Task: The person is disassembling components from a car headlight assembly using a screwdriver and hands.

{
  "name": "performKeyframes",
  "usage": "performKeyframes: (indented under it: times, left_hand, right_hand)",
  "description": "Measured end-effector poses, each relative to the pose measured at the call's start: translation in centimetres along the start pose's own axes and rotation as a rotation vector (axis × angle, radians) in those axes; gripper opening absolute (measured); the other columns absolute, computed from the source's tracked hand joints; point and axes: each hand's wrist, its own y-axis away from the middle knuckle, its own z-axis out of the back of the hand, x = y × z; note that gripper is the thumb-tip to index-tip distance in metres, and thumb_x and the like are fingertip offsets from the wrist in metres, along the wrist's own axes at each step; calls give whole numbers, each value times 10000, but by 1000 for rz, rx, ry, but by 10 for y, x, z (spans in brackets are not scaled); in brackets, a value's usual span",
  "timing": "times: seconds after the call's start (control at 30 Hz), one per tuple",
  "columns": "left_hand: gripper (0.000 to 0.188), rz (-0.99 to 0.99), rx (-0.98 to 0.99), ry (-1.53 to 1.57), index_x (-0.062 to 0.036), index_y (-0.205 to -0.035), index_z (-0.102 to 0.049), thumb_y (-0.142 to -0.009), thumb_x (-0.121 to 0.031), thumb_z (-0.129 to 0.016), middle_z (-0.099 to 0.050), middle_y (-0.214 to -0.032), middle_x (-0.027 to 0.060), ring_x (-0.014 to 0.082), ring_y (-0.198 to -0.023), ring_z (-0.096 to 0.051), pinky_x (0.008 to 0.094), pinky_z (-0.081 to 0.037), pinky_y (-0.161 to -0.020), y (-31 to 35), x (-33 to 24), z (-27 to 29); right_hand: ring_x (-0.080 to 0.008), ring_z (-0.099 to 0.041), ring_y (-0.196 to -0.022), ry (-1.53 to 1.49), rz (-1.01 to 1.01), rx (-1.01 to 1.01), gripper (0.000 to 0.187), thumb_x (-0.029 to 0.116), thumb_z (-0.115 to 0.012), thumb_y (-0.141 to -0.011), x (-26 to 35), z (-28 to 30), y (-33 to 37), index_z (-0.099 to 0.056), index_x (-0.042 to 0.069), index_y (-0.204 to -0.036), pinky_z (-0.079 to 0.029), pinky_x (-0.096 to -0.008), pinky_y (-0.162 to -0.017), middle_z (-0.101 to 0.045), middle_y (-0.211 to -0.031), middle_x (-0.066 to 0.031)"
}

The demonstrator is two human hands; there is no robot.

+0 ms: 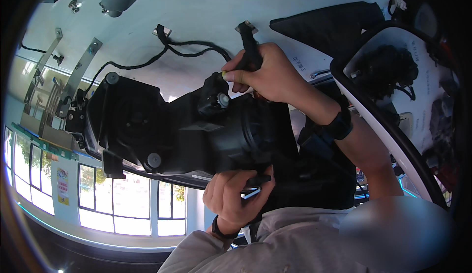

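A bulky black car headlight housing (132, 125), seen from its back, lies across the middle of the view. My left hand (239, 194) is closed round its lower edge, at a dark tab; a black band is on that wrist. Above the housing, my right hand (268, 71) is closed, thumb and finger pinched at a small yellow-green tip (224, 75) beside the upper bracket. A thick black taped wiring harness (250, 46) passes by its fingers; a thinner cable branch (196, 51) runs left. What lies inside the pinch is partly hidden.
Behind stands a pale panel (196, 12) with metal brackets (81, 69) at left. At right are a black triangular cover (329, 29) and a black-rimmed reflecting surface (388, 76) with a white edge. Windows (115, 199) show at lower left.
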Motion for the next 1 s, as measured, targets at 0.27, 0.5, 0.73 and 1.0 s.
performKeyframes:
  times: [0.27,0.5,0.73,1.0]
  left_hand:
    - [338,-39,-7,8,-50,-887,-624,-642,-84,-853,-644,-771,67,195,-559,-609,277,-460,-487,-3,3,2]
    - [354,-34,2,7,-35,-921,-625,-653,-84,-852,-650,-772,73,201,-577,-620,278,-477,-512,-6,3,2]
    - [380,-42,-2,-5,-55,-917,-628,-639,-119,-880,-637,-756,59,199,-576,-615,283,-468,-505,-4,-2,-5]
    - [349,-39,-124,-80,-62,-896,-630,-642,-110,-865,-604,-714,56,223,-568,-594,309,-462,-524,1,-6,-9]
  right_hand:
    - [-109,-679,-645,3,18,17,128,77,-732,-873,-6,-9,-9,-701,-18,-953,-500,-233,-517,-687,-743,-68]
    - [-86,-645,-606,15,137,68,198,171,-735,-886,-11,-3,-11,-715,7,-995,-455,-233,-471,-691,-744,-51]
    - [-95,-616,-746,143,196,6,209,181,-671,-938,-48,42,25,-660,32,-1084,-475,-250,-644,-645,-890,-39]
    - [-138,-640,-826,399,323,-19,271,132,-739,-846,-50,41,42,-615,34,-1067,-486,-291,-690,-656,-932,-44]
